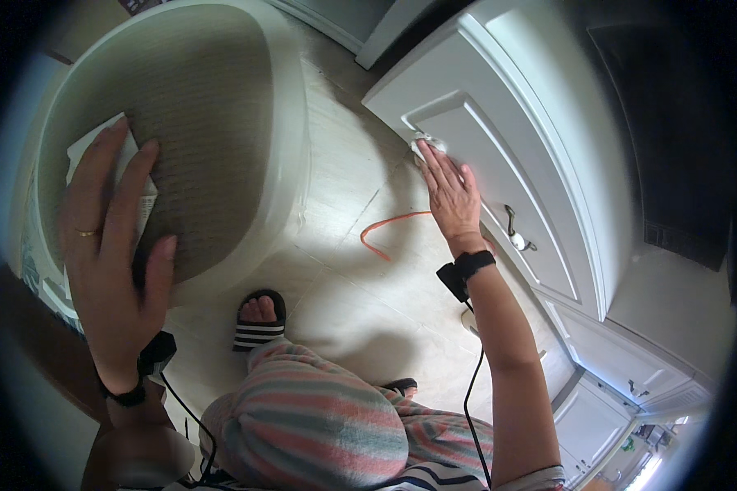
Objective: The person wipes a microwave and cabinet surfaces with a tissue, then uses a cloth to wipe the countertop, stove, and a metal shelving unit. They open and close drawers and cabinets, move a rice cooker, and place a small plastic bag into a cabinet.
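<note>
My right hand (451, 193) presses a crumpled white cloth or tissue (428, 144) under its fingertips against the lower edge of a white cabinet door (510, 141). That door has a raised panel and a dark metal handle with a white middle (516, 238). On the left, my left hand (113, 227) is spread with its fingers apart over a folded white paper or packet (92, 150), which lies on the ribbed top of a large pale rounded bin or hamper (285, 123). Whether the palm rests on it is hard to tell.
An orange-red strip or cord (368, 233) lies on the pale tiled floor (344, 276) between bin and cabinet. More white cabinets (596, 414) stand at the lower right. A black panel (663, 141) is at the right. Thin black cables hang from both wrist devices.
</note>
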`<state>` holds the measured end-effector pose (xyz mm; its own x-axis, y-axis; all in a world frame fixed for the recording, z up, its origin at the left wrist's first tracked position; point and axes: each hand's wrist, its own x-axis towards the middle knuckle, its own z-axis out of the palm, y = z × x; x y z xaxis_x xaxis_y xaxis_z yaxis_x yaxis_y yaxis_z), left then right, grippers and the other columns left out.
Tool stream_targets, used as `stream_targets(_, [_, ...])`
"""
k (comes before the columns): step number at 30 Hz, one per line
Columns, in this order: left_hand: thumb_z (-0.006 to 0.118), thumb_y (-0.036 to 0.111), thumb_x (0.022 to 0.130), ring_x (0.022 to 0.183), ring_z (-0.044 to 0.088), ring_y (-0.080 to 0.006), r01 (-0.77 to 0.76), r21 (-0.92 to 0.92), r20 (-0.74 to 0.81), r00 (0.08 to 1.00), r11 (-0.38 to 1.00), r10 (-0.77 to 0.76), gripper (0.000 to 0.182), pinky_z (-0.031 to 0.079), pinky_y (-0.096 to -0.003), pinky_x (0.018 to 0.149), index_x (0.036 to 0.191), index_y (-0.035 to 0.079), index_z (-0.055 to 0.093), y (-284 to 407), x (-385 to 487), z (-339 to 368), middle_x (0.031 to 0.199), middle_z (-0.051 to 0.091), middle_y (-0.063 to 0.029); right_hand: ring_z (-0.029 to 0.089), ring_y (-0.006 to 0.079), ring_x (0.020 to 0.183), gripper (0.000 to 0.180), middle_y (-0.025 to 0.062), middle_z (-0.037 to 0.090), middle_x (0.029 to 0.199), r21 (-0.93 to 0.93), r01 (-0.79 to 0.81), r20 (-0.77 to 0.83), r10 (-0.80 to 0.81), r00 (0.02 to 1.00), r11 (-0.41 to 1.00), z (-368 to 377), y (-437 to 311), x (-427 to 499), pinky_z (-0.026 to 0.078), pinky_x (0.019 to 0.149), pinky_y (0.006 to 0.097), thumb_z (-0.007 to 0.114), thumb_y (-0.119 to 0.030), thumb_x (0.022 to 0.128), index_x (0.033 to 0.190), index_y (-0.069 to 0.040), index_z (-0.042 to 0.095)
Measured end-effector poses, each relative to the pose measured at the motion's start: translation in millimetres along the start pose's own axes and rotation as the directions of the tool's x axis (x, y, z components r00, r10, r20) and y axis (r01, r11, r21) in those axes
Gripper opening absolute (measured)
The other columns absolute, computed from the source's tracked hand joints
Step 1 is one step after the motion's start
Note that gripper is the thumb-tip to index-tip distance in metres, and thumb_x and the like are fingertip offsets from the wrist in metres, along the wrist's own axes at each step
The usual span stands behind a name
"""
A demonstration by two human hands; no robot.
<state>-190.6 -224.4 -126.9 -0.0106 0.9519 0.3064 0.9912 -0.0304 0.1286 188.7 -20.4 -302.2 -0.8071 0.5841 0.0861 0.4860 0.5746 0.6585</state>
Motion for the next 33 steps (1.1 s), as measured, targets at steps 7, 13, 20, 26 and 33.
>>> stream_targets(7, [0.052,0.024,0.094,0.137,0.044,-0.0346,-0.041,0.09,0.019,0.999,0.995,0.04,0.05,0.037,-0.0454,0.109,0.141,0.007,0.053,-1,-2,-3,0.151,0.043,-0.0156,0.039,0.0037,0.14,0.037,-0.0133,0.04,0.155,-0.185,-0.139,0.084,0.156,0.984,0.973,-52,47,-66,0.001,0.122,0.0466,0.05,-0.024,0.098,0.133,-0.022,0.061])
stream_targets(13, [0.051,0.025,0.095,0.139,0.042,-0.0335,-0.032,0.08,0.018,0.999,0.996,0.031,0.05,0.034,-0.0449,0.111,0.141,0.007,0.053,-1,-2,-2,0.152,0.043,-0.0149,0.06,0.0281,0.101,0.022,0.0069,0.065,0.124,0.344,-0.097,-0.107,0.142,0.984,0.934,-78,121,-119,0.049,0.085,0.0395,0.067,-0.004,0.085,0.106,-0.001,0.066])
stream_targets(20, [0.051,0.026,0.095,0.14,0.041,-0.0322,-0.022,0.088,0.016,1.0,0.996,0.021,0.051,0.032,-0.0456,0.113,0.143,0.01,0.052,-4,-4,-1,0.153,0.043,-0.0127,0.066,0.0329,0.099,0.022,0.015,0.064,0.115,0.65,-0.459,0.036,0.578,0.815,0.606,-73,91,-133,0.056,0.081,0.0383,0.065,0.01,0.081,0.101,0.0,0.065])
stream_targets(26, [0.052,0.022,0.094,0.141,0.04,-0.0306,-0.029,0.127,0.022,0.999,0.992,0.026,0.052,0.031,-0.046,0.114,0.145,0.011,0.05,-4,-6,1,0.153,0.042,-0.011,0.055,0.0377,0.113,0.04,0.0175,0.058,0.123,0.448,-0.418,-0.047,0.488,0.872,0.79,-52,48,-111,0.045,0.097,0.0486,0.065,0.002,0.083,0.121,-0.002,0.058])
stream_targets(33, [0.054,0.019,0.093,0.139,0.041,-0.0313,-0.017,0.077,0.003,1.0,0.997,0.017,0.052,0.032,-0.0454,0.114,0.144,0.011,0.051,-4,-7,0,0.153,0.043,-0.0109,0.057,0.0255,0.09,0.036,0.0081,0.063,0.1,0.273,-0.418,-0.049,0.446,0.894,0.867,-39,62,-96,0.044,0.077,0.0387,0.064,-0.005,0.086,0.122,-0.005,0.058])
